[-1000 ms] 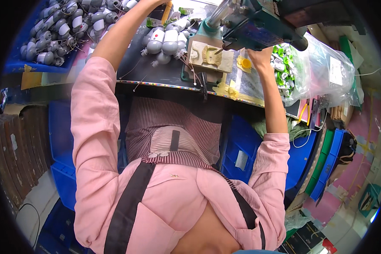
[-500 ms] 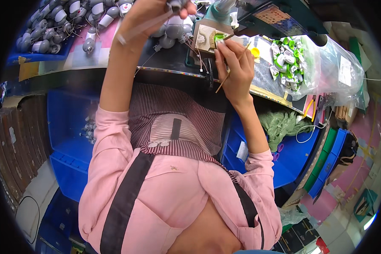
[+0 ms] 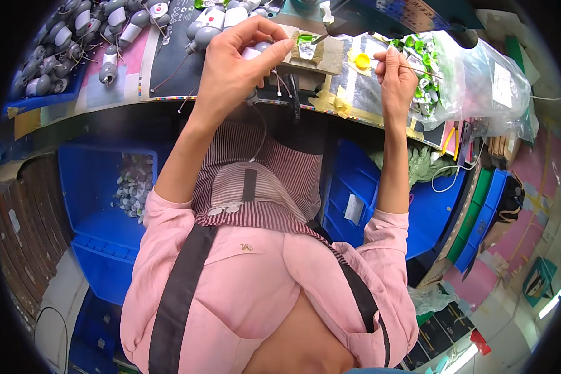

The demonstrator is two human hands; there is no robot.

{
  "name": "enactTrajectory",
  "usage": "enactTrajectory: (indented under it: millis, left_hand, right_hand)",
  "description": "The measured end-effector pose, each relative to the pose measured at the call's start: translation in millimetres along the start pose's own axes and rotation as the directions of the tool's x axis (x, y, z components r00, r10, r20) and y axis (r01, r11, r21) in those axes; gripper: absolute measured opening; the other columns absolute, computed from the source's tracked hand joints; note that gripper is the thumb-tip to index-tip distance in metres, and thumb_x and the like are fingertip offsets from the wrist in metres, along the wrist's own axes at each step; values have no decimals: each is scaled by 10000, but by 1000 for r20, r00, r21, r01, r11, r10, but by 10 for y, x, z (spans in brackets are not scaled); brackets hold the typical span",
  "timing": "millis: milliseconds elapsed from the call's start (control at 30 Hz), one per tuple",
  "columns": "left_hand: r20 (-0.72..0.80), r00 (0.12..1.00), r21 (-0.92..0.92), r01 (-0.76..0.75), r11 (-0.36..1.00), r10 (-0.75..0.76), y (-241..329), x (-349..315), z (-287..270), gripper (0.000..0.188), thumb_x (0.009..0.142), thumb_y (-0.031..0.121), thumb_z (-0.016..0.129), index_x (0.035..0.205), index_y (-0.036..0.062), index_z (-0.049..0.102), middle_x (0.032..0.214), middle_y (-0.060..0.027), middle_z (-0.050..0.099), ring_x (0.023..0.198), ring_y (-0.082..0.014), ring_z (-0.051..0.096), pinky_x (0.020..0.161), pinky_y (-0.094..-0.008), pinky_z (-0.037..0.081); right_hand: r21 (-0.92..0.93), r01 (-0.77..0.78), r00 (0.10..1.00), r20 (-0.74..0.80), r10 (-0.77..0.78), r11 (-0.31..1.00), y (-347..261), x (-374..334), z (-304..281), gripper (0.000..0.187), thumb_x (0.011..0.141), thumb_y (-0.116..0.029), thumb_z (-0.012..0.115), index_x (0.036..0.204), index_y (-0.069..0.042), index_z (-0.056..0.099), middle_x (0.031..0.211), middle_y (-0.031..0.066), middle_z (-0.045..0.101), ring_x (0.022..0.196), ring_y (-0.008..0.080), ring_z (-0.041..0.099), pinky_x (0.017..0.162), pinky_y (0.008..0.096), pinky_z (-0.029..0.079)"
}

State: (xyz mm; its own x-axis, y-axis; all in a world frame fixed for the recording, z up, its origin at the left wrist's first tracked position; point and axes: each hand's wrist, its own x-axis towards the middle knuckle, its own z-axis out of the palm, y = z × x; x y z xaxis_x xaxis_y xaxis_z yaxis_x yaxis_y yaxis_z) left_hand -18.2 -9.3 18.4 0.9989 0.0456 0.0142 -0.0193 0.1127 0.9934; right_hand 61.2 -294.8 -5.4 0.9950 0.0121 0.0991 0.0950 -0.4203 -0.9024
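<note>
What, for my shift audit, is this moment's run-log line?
Left hand: holds grey-and-white part | right hand: holds thin stick | tan block: green-and-white piece in recess

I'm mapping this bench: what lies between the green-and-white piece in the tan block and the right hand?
In the head view: the right end of the tan block, then a round yellow piece with yellow tape beside it, before the right hand.

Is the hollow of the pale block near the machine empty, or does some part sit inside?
Not empty: a green and white part sits in the hollow of the pale block, green at the far side.
</note>
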Motion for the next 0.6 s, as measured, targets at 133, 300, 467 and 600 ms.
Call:
enactTrajectory:
  millis: [133, 300, 467, 600]
  left_hand:
    - [-82, 975, 255, -178, 951, 205, -66, -59, 120, 122, 888, 119, 757, 923, 10, 717, 873, -22, 712, 741, -123, 672, 697, -277, 545]
    - [142, 843, 568, -498, 655, 518, -58, -151, 213, 114, 833, 84, 752, 917, 44, 686, 956, -76, 709, 822, -278, 660, 726, -333, 550]
    - [297, 797, 734, -543, 408, 526, -138, -239, 280, 145, 797, 109, 740, 912, 86, 655, 1119, 9, 717, 876, -228, 641, 641, -329, 587]
    - [324, 813, 766, -525, 370, 483, -196, -244, 268, 123, 813, 105, 716, 914, 89, 648, 1205, 24, 702, 896, -214, 640, 621, -322, 590]
  right_hand:
    - [-231, 52, 998, -34, -62, 971, 86, -45, 87, 316, 1070, -267, 544, 882, -37, 650, 696, -28, 575, 629, 42, 468, 571, 222, 381]
    - [-232, 81, 996, -27, -89, 969, -8, -32, 149, 308, 1073, -266, 539, 883, -47, 642, 682, -22, 582, 609, 40, 470, 553, 214, 376]
    - [498, -116, 989, 136, 55, 859, -477, -110, 363, 265, 1072, -271, 546, 933, -60, 627, 688, 0, 610, 518, 50, 493, 442, 189, 328]
    - [409, -59, 987, 159, -8, 911, -643, -224, 655, 256, 1068, -235, 541, 955, -22, 625, 686, 26, 625, 520, 67, 521, 442, 200, 358]
